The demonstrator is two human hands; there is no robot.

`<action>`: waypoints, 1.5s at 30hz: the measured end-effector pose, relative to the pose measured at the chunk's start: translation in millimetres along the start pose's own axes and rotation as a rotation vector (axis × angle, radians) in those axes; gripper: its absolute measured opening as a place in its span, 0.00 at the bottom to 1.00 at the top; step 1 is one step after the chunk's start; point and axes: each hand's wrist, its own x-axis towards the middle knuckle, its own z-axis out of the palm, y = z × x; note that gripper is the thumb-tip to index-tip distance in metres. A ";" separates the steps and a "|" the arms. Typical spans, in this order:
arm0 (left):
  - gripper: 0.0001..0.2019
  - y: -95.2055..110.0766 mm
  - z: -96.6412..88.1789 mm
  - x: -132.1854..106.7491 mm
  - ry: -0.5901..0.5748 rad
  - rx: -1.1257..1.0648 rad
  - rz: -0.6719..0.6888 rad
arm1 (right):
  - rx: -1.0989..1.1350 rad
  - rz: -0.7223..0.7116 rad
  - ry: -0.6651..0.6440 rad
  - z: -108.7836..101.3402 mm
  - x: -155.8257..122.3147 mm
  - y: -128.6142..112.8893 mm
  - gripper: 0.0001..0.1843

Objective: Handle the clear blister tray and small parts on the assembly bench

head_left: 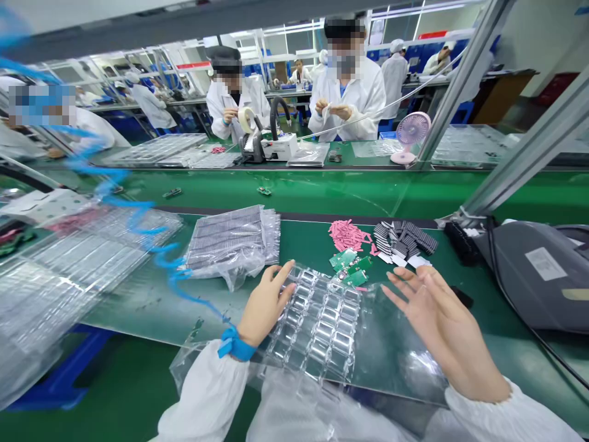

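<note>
- White sleeves (pixel 207 393) of the seated person fill the bottom of the scene, above a crumpled clear plastic bag (pixel 322 411).
- Blister tray (pixel 317 325): a clear sheet of small square pockets, lying flat on the green workbench (pixel 138 380) directly ahead of the person; it is the landmark for all that follows.
- Left hand (pixel 264 304): palm down, fingers loosely extended, resting on the tray's left edge and gripping nothing. A blue wrist strap (pixel 235 345) circles the wrist, and its coiled blue cord (pixel 138 221) runs off to the tray's far left.
- Right hand (pixel 442 319): spread wide and empty, palm turned toward the tray, raised just right of it over a sheet of clear film (pixel 396 350).
- Green circuit boards (pixel 352 267): a few, touching the tray's far edge.
- Pink slips (pixel 347 235) and dark striped strips (pixel 402 238): two loose heaps side by side, beyond the boards.
- Bagged trays (pixel 234 242): a wrapped stack, beyond the tray to the left.
- Grey machine (pixel 538 276): well to the tray's right.
- Conveyor belt (pixel 322 190): green, crossing behind the heaps.
- Co-workers in white coats (pixel 347 92): across the belt, with a pink fan (pixel 411 132) beside them.
</note>
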 end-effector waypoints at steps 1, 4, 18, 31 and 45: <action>0.24 -0.4 -0.3 -1.2 -0.016 0.016 0.008 | 0.005 0.001 0.008 -1.3 -0.4 0.4 0.06; 0.23 -1.1 -1.7 -5.6 -0.037 0.074 0.007 | 0.012 0.008 0.026 -5.9 -1.6 1.7 0.07; 0.17 -5.0 3.6 -34.0 -0.093 0.022 -0.047 | -0.090 -0.113 -0.026 22.6 3.4 3.2 0.07; 0.11 5.4 -7.9 -11.5 -0.226 -0.378 -0.259 | -0.044 0.212 0.125 -3.9 -28.5 -10.2 0.10; 0.09 -29.4 -126.2 41.5 0.121 -0.432 -0.293 | 0.050 0.287 -0.111 91.6 78.1 -42.5 0.04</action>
